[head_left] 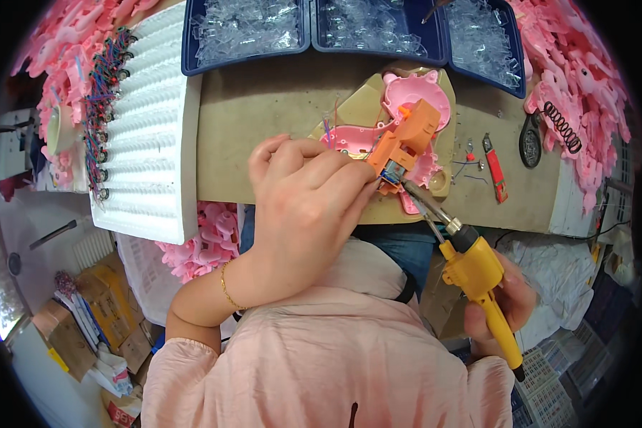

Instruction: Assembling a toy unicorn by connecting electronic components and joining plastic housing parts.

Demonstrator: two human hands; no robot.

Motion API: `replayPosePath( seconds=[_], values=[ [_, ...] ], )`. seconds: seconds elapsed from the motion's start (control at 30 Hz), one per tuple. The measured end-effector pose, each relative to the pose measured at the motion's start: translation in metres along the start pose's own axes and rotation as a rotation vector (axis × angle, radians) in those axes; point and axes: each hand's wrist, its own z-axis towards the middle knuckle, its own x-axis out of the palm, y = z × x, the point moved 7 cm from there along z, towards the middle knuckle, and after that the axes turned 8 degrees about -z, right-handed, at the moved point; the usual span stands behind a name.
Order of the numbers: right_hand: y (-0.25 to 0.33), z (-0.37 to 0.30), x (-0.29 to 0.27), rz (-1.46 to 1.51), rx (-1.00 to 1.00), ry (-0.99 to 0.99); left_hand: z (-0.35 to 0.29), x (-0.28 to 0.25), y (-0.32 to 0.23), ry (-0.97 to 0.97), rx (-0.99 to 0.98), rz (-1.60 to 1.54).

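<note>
My left hand (307,192) is closed on the near left edge of an orange plastic housing (419,127), its fingertips beside a small blue part with wires in the housing. Beneath the housing lies an open pink animal-shaped plastic shell (406,91) on a tan holder (364,105). A yellow soldering gun (476,269) is gripped by its handle in my right hand (515,296). Its metal tip meets the housing close to my left fingertips; whether it touches the wires I cannot tell. Thin wires (328,127) stick up at the shell's left side.
Blue trays (312,48) of clear plastic pieces line the back. A white foam tray (146,135) with wired parts (103,121) stands left. On the right lie a red cutter knife (495,171), loose wires, a black-handled tool (530,141), a black coil (562,128) and piled pink parts (585,93).
</note>
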Motion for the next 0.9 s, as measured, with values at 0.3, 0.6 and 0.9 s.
replayPosePath(
  seconds=[0.3, 0.6, 0.9],
  values=[
    [0.003, 0.014, 0.007, 0.117, -0.026, 0.08, -0.001, 0.0, 0.0, 0.011, -0.002, 0.004],
    [-0.026, -0.016, 0.01, 0.385, 0.695, 0.327, -0.001, -0.002, -0.001, 0.026, 0.01, 0.032],
    [-0.005, -0.006, -0.005, 0.036, -0.051, -0.064, 0.004, -0.002, -0.003, 0.073, 0.017, 0.026]
  ],
)
